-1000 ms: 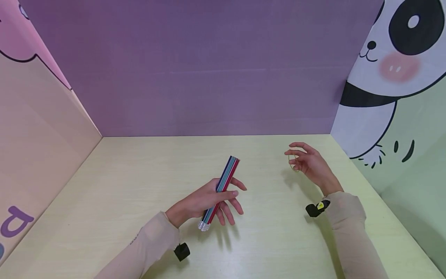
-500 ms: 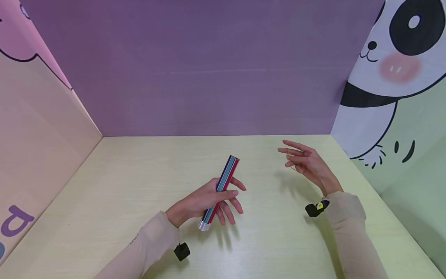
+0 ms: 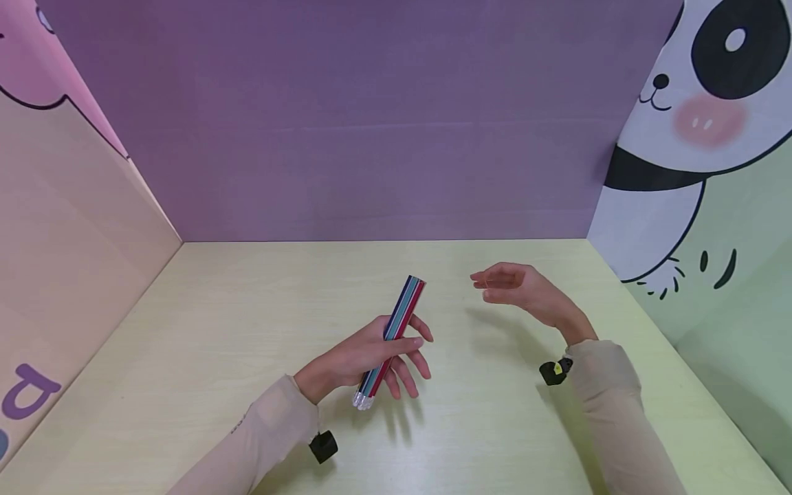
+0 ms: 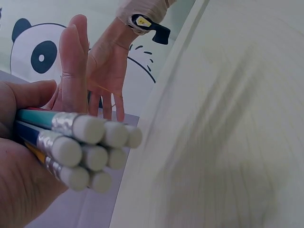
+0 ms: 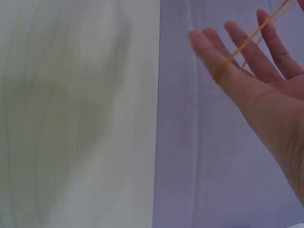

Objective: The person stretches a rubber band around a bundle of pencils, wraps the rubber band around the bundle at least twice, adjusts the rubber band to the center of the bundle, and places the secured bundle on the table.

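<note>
A bundle of several pencils [image 3: 404, 309] lies slantwise across my left hand [image 3: 353, 354], gripped under the thumb, with the other fingers spread behind. White eraser ends [image 4: 94, 157] face the left wrist camera, on teal, dark blue and yellow barrels; red shows too. To the right, above the table, is my right hand [image 3: 532, 294], apart from the pencils. A thin yellow-orange rubber band [image 5: 251, 40] is stretched across its fingers [image 5: 254, 59], which are extended and spread in the right wrist view. One end of the band runs out of that frame.
Both hands are over a pale wooden table [image 3: 247, 302]. A purple wall [image 3: 371, 137] closes off the back; printed panels flank the left and the right, with a panda [image 3: 699, 89] on the right one. Each wrist carries a small black camera [image 3: 323, 447].
My right hand has moved leftward, nearer the pencils, and turned so that its fingers point left, the rubber band still on them. The left hand and pencils stay almost still.
</note>
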`<state>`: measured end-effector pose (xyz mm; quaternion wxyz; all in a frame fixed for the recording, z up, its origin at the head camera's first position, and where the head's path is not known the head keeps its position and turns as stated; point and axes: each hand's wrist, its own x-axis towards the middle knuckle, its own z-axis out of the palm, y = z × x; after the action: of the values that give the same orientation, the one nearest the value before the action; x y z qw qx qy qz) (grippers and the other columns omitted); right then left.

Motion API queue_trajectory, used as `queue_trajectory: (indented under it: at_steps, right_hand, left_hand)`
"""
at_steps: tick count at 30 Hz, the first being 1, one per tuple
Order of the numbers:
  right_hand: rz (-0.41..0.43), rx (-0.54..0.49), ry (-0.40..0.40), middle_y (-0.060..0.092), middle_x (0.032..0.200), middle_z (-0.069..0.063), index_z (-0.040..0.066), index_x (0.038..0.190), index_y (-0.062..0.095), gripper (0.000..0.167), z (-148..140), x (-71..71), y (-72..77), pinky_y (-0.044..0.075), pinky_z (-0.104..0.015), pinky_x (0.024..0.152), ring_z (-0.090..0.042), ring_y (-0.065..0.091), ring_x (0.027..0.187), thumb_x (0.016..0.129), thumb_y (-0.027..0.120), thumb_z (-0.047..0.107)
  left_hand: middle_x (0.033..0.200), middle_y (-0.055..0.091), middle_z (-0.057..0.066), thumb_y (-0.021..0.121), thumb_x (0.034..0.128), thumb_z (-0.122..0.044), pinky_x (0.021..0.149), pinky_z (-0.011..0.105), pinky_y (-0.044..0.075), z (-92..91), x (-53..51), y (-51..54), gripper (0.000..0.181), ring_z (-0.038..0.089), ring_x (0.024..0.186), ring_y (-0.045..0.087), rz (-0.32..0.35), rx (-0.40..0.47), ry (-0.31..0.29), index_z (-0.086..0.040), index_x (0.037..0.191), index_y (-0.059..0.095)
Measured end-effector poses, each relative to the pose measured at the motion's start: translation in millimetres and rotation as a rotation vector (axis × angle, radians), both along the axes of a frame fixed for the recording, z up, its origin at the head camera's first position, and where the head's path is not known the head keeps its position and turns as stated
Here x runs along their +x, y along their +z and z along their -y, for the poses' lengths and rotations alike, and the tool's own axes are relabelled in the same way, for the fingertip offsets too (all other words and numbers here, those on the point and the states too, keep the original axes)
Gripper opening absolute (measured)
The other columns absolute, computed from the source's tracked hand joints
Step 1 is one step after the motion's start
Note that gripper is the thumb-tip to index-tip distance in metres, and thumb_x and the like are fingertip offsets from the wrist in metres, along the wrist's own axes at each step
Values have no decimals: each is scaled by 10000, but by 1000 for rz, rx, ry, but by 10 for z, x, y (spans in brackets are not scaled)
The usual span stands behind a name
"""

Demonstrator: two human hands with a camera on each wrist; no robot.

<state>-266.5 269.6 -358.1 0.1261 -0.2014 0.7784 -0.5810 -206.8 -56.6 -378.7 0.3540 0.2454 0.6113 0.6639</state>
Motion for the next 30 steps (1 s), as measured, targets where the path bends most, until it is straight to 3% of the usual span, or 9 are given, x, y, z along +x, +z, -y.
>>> queue_trajectory:
  at_steps: [3, 7, 13, 19, 25, 30]
  right_hand:
    - [-14, 56, 29, 540, 1422, -129, 18, 1337, 547, 501, 62, 30, 36, 472, -462, 1045, -417, 445, 1358, 889, 747, 119]
    - [-54, 87, 41, 490, 1460, -122, 76, 1331, 549, 521, 166, 90, 115, 437, -545, 1060, -410, 407, 1388, 865, 775, 132]
    - [-127, 84, 55, 518, 1440, -72, 107, 1258, 576, 476, 383, 209, 259, 452, -547, 1044, -349, 445, 1370, 841, 802, 143]
    - [-164, 102, 111, 545, 1422, -7, 150, 1220, 586, 446, 597, 346, 366, 425, -563, 1065, -274, 483, 1347, 834, 809, 175]
    - [-164, 114, 172, 545, 1424, 20, 173, 1214, 584, 459, 765, 467, 407, 416, -581, 1061, -224, 495, 1335, 820, 821, 164]
    - [-161, 136, 211, 563, 1388, 17, 197, 1231, 591, 464, 850, 498, 368, 458, -523, 1038, -211, 534, 1290, 825, 816, 192]
  left_hand:
    - [983, 721, 226, 562, 1029, -218, 549, 389, 600, -5, -3, -4, 317, 350, 703, 736, 3, -2, -2, -41, 1268, 450]
    - [977, 723, 225, 560, 1030, -216, 545, 387, 599, -16, 4, -8, 308, 357, 708, 737, 0, -15, -3, -43, 1264, 459]
    - [969, 728, 214, 540, 1036, -163, 549, 388, 600, -43, 31, -33, 258, 366, 722, 738, 4, -46, -29, -49, 1259, 477]
    - [968, 725, 224, 533, 1040, -148, 549, 403, 601, -72, 61, -59, 260, 392, 730, 734, -19, -52, -104, -39, 1271, 481]
    - [984, 722, 227, 528, 1043, -157, 544, 422, 599, -92, 106, -71, 266, 416, 749, 730, -39, -49, -166, -36, 1277, 484]
    - [983, 724, 216, 531, 1041, -167, 544, 447, 597, -90, 130, -30, 292, 423, 749, 728, -68, -60, -176, -22, 1288, 474]
